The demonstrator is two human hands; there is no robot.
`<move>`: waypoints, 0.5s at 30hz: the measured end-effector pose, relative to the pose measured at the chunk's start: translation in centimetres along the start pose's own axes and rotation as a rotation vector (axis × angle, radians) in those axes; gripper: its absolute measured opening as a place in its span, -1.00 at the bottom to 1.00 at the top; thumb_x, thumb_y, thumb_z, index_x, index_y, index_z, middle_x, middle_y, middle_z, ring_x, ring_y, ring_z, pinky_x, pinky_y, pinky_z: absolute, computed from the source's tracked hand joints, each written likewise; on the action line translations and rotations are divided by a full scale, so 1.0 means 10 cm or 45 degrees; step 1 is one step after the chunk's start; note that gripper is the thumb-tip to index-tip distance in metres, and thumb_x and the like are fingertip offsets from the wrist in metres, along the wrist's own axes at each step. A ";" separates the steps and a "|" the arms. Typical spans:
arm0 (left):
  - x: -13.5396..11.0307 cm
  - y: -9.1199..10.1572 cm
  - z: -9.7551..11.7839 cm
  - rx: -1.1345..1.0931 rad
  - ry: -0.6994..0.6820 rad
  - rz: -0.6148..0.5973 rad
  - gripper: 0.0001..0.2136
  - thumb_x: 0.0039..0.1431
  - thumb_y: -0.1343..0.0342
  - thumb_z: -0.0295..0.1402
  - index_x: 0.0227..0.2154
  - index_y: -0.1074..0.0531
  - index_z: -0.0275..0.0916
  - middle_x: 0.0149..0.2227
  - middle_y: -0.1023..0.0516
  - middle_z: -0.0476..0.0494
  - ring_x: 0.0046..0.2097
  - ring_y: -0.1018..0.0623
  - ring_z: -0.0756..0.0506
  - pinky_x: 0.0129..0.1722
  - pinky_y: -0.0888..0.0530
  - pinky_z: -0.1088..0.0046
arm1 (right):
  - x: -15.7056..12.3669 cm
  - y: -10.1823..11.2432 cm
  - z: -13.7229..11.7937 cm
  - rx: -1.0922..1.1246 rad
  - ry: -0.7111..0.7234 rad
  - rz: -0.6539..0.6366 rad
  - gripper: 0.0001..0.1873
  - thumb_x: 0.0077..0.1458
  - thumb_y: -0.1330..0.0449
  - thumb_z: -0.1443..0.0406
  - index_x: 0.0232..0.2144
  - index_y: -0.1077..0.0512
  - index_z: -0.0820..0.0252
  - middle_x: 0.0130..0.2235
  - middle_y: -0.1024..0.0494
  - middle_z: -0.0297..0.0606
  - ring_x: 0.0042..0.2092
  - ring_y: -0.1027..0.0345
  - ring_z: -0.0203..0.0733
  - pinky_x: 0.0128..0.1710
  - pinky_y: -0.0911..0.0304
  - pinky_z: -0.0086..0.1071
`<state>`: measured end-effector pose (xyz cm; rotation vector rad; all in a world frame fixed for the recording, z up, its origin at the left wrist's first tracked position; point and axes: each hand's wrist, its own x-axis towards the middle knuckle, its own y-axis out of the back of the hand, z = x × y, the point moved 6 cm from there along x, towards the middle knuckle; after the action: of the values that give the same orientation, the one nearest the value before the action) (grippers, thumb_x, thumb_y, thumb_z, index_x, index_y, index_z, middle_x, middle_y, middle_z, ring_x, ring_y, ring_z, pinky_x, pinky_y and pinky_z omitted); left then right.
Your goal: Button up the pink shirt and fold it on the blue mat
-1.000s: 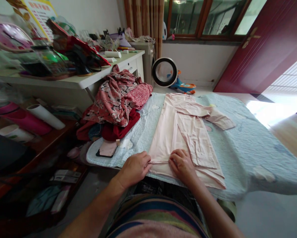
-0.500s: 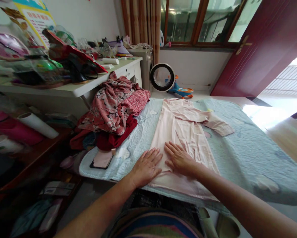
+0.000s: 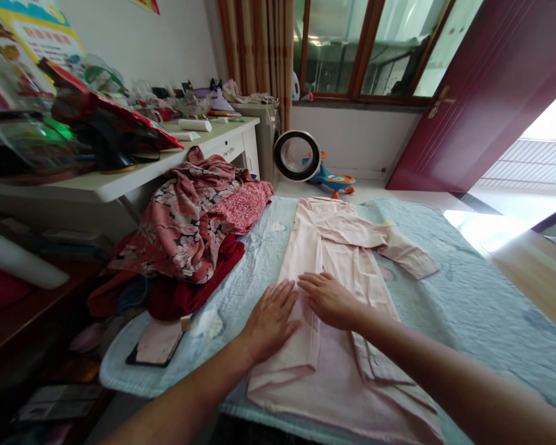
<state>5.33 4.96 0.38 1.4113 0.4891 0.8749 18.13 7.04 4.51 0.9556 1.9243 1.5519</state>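
Observation:
A pale pink long-sleeved garment (image 3: 333,352) lies spread on a light blue quilted pad (image 3: 486,321), one sleeve stretched out to the right. My left hand (image 3: 272,321) rests flat on the garment's left edge, fingers extended. Beside it, my right hand (image 3: 331,301) lies on the folded strip of cloth near the middle, its fingers stretched toward the left. The two hands are close together but apart, and neither grips the fabric. Part of the cloth is hidden under my palms and right forearm.
Left of the garment is a heap of red and floral clothes (image 3: 189,222). A phone-like flat thing (image 3: 156,342) lies at the pad's near left corner. A cluttered white desk (image 3: 120,185) stands left. Beyond are an open round washer door (image 3: 297,156) and a blue toy (image 3: 333,179).
The view has tilted downward and shifted, showing more of the garment's near end. My hands stay flat on the cloth, the right one with its fingers pointing more leftward.

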 end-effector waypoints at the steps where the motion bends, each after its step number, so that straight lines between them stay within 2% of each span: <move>1: 0.00 -0.08 -0.01 -0.001 -0.005 -0.030 -0.47 0.29 0.00 -0.13 0.26 -0.19 -0.23 0.34 -0.19 -0.25 0.36 -0.15 -0.21 0.31 -0.13 0.10 | 0.12 -0.04 0.12 -0.023 -0.021 0.011 -0.54 0.27 0.02 0.33 0.19 -0.31 0.25 0.24 -0.35 -0.04 0.27 -0.18 -0.06 0.21 -0.07 -0.12; 3: -0.03 -0.19 -0.02 0.009 0.010 -0.088 -0.42 0.27 -0.02 -0.11 0.29 -0.15 -0.21 0.35 -0.16 -0.27 0.37 -0.13 -0.24 0.31 -0.13 0.06 | 0.35 -0.16 0.34 -0.062 -0.057 -0.012 -0.44 0.30 0.05 0.23 0.30 -0.16 0.29 0.34 -0.16 -0.02 0.36 0.01 -0.02 0.29 0.05 -0.09; 5: -0.06 -0.23 -0.03 0.021 0.026 -0.130 -0.39 0.24 -0.05 -0.10 0.30 -0.14 -0.17 0.37 -0.12 -0.28 0.38 -0.09 -0.27 0.31 -0.10 0.01 | 0.57 -0.27 0.56 -0.088 -0.103 -0.049 -0.36 0.32 0.05 0.10 0.32 -0.10 0.33 0.37 -0.08 0.01 0.38 0.08 0.02 0.32 0.11 -0.08; 7: -0.08 -0.20 -0.01 0.025 0.024 -0.155 -0.40 0.24 -0.04 -0.07 0.30 -0.16 -0.12 0.37 -0.10 -0.28 0.39 -0.07 -0.30 0.31 -0.06 -0.04 | 0.77 -0.32 0.75 -0.111 -0.143 -0.070 -0.29 0.31 0.07 0.02 0.33 -0.08 0.36 0.38 -0.03 0.04 0.38 0.10 0.06 0.33 0.14 -0.06; 10: -0.02 -0.07 0.06 0.039 -0.003 -0.170 -0.40 0.23 -0.01 0.01 0.26 -0.22 -0.15 0.33 -0.19 -0.33 0.36 -0.14 -0.33 0.31 -0.02 -0.08 | 1.01 -0.29 1.04 -0.161 -0.195 -0.069 -0.28 0.32 0.09 0.01 0.33 -0.08 0.39 0.38 -0.02 0.07 0.38 0.09 0.09 0.33 0.13 -0.04; 13: 0.15 0.11 0.13 0.052 0.001 -0.209 -0.47 0.16 -0.10 0.01 0.09 -0.39 -0.22 0.14 -0.42 -0.37 0.21 -0.35 -0.33 0.25 -0.15 -0.01 | 1.17 -0.22 1.31 -0.207 -0.233 -0.045 -0.31 0.33 0.09 0.03 0.30 -0.11 0.42 0.37 -0.06 0.10 0.38 0.09 0.10 0.32 0.11 -0.04; 15: 0.37 0.21 0.11 0.023 0.034 -0.271 -0.65 0.18 -0.10 -0.08 -0.14 -0.50 -0.22 -0.11 -0.56 -0.29 0.00 -0.51 -0.27 0.14 -0.30 0.06 | 1.27 -0.18 1.44 -0.217 -0.242 -0.028 -0.36 0.34 0.08 0.07 0.28 -0.15 0.41 0.35 -0.10 0.10 0.37 0.06 0.05 0.31 0.09 -0.08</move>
<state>7.94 6.99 3.26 1.3372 0.6562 0.7194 20.33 25.67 0.01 0.9676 1.6393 1.5263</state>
